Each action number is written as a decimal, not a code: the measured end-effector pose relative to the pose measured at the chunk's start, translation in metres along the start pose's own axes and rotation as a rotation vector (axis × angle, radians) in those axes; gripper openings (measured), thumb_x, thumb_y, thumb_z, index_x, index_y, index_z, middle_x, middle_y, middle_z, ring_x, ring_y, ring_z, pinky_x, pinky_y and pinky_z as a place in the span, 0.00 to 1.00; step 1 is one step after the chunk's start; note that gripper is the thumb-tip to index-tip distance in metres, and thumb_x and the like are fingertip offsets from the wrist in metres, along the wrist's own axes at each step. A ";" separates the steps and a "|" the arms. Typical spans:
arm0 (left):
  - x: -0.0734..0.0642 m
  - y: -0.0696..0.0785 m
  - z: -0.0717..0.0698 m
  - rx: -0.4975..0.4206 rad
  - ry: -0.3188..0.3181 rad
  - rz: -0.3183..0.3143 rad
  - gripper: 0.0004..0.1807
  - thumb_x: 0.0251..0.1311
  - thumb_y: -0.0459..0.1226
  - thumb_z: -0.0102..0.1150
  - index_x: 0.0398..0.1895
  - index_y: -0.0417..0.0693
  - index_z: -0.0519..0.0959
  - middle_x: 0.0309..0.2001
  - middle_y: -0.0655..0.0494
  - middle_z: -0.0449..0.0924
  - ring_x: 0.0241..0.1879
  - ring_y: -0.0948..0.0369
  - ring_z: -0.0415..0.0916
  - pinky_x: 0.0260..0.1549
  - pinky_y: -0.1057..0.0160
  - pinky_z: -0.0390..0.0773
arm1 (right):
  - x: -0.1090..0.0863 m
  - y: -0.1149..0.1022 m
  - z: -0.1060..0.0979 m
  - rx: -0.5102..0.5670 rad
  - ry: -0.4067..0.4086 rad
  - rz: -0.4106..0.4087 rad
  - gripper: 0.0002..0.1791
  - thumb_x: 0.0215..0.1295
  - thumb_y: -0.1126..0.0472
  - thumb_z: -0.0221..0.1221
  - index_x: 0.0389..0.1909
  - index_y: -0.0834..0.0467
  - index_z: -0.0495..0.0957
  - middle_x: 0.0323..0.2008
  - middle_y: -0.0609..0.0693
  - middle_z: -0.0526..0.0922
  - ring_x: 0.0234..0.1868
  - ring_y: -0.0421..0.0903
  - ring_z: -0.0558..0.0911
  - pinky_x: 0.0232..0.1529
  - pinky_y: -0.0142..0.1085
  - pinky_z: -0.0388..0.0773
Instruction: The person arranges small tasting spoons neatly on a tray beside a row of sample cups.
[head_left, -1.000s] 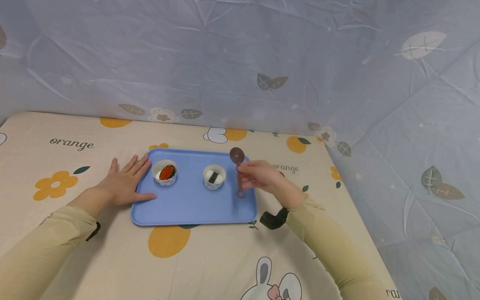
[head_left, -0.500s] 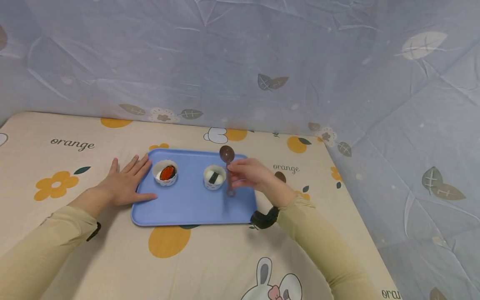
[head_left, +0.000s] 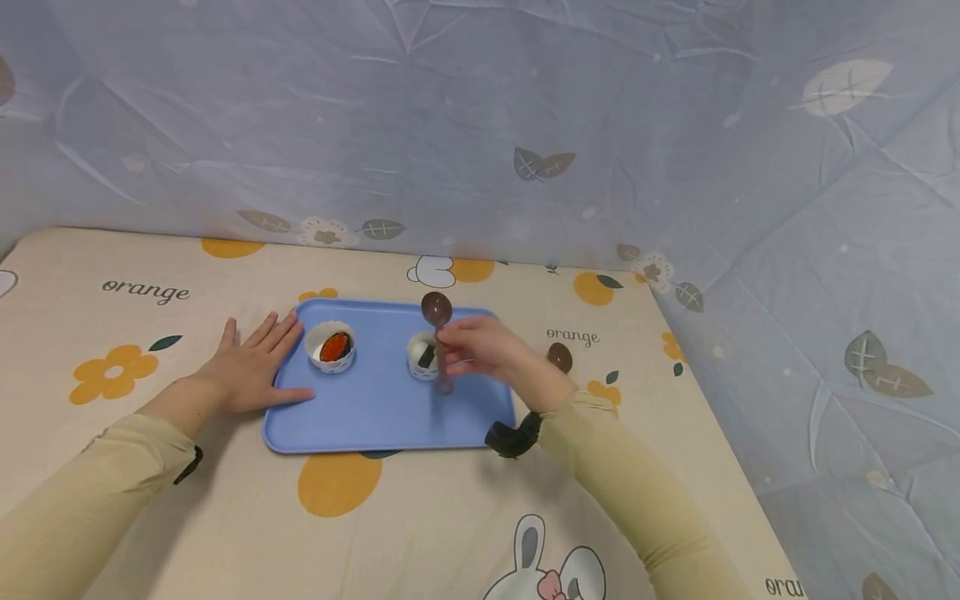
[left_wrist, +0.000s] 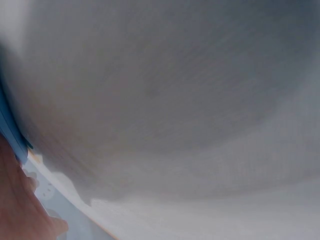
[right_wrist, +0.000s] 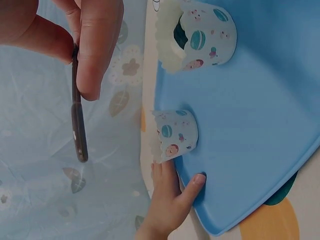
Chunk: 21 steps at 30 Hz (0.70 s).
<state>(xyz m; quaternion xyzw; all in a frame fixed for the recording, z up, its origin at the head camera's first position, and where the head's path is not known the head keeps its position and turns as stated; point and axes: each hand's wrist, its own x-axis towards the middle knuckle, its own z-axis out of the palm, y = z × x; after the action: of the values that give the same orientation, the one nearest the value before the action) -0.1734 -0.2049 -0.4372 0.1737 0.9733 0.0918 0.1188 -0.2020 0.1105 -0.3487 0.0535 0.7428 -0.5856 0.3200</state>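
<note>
My right hand (head_left: 483,346) pinches a brown spoon (head_left: 437,309) by its handle, above the right part of a blue tray (head_left: 367,425). In the head view the spoon's handle overlaps a paper cup (head_left: 422,367) holding a white piece with a black strip. The right wrist view shows the spoon (right_wrist: 79,132) edge-on below the fingertips, to the left of the printed cup (right_wrist: 215,37). My left hand (head_left: 251,367) lies flat with spread fingers at the tray's left edge, its thumb over the rim. Beside it stands another paper cup (head_left: 321,364) with an orange-red topped, dark-wrapped piece.
A second brown, rounded thing (head_left: 559,357) lies on the patterned cloth (head_left: 420,533) right of the tray, partly behind my right wrist. A grey-blue cloth wall (head_left: 480,125) rises behind the table and along its right side.
My right hand has carried the spoon leftward, from the tray's right end to over the right-hand cup. The brown thing behind the wrist has come into view. The left hand stays put.
</note>
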 end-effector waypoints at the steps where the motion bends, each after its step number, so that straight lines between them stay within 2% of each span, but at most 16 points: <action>1: 0.000 0.000 0.000 0.000 0.000 0.001 0.61 0.48 0.70 0.49 0.72 0.36 0.43 0.74 0.38 0.37 0.72 0.38 0.36 0.61 0.28 0.25 | 0.000 0.000 0.001 0.004 0.001 0.000 0.18 0.68 0.64 0.50 0.54 0.72 0.70 0.21 0.45 0.77 0.24 0.37 0.77 0.24 0.26 0.78; 7: 0.000 0.000 0.000 -0.002 -0.001 0.002 0.61 0.48 0.70 0.49 0.72 0.36 0.42 0.74 0.38 0.37 0.72 0.38 0.36 0.61 0.28 0.25 | 0.004 0.001 0.007 0.042 0.013 0.007 0.17 0.67 0.65 0.51 0.53 0.72 0.71 0.20 0.45 0.76 0.22 0.37 0.76 0.22 0.26 0.78; 12: 0.000 0.001 -0.001 -0.001 0.001 -0.001 0.61 0.48 0.70 0.49 0.72 0.35 0.42 0.74 0.38 0.37 0.72 0.38 0.36 0.61 0.28 0.25 | 0.005 0.002 0.012 0.032 0.019 0.014 0.16 0.67 0.65 0.51 0.51 0.70 0.73 0.21 0.46 0.76 0.22 0.38 0.76 0.23 0.26 0.78; 21: 0.000 -0.002 0.002 -0.003 0.014 -0.001 0.62 0.47 0.71 0.49 0.72 0.36 0.43 0.74 0.38 0.38 0.72 0.38 0.36 0.60 0.27 0.25 | 0.011 0.007 0.022 0.046 -0.009 0.000 0.16 0.67 0.65 0.51 0.51 0.72 0.72 0.20 0.47 0.76 0.22 0.38 0.76 0.22 0.27 0.78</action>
<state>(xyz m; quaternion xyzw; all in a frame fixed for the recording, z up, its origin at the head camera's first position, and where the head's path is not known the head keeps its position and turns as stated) -0.1739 -0.2061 -0.4392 0.1722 0.9741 0.0942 0.1121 -0.1988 0.0898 -0.3630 0.0583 0.7279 -0.6027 0.3218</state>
